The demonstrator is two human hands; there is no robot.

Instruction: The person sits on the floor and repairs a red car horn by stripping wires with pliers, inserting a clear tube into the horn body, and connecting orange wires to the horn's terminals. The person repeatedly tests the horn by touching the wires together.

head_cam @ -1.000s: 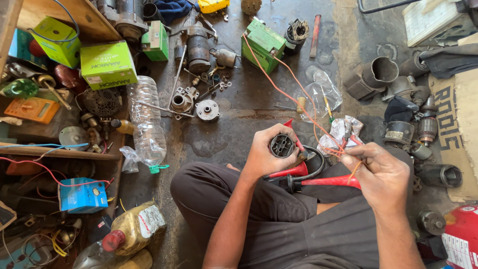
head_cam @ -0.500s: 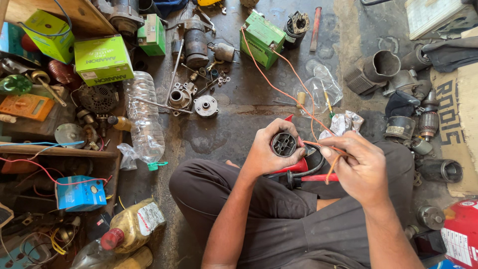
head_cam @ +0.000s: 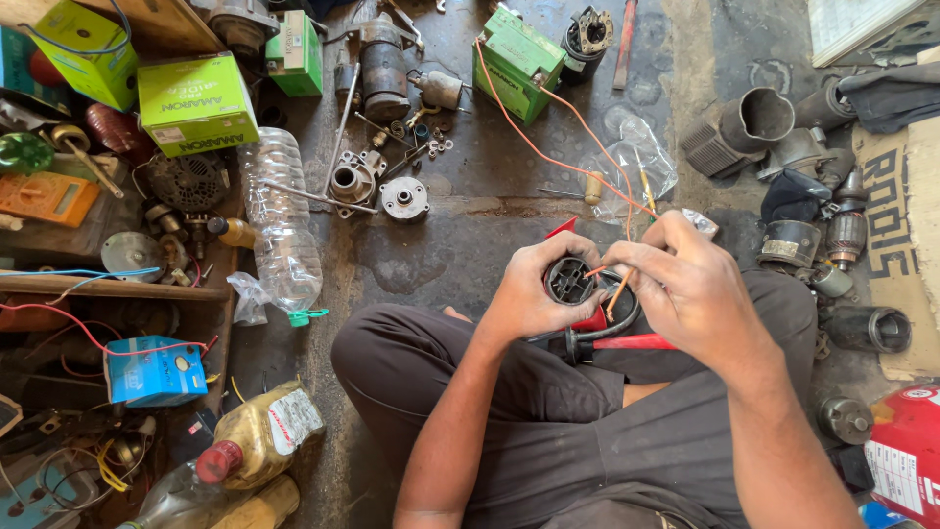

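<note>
Black and round, the small motor part point(head_cam: 570, 281) sits right over the lap, clamped in the left hand point(head_cam: 534, 294), fingers wrapped around its rim with the open face turned up. The right hand point(head_cam: 685, 289) is pinched shut on a thin orange wire point(head_cam: 617, 292), its tip angled at that open face. The part looks rigid and fairly weighty for its size, best gripped around the outer shell as it is; the wire looks limp and springy, easy to kink, so hold it close to the bare end. Just under both hands lies a red-handled tool point(head_cam: 627, 343), half covered by them. Whether the wire tip touches a terminal is too small to tell, and the part's underside is hidden in the palm. Further out, the orange wire runs across the stained floor point(head_cam: 470, 235) to a green battery point(head_cam: 519, 64), with a clear plastic bottle point(head_cam: 284, 230) off to the left.
</note>
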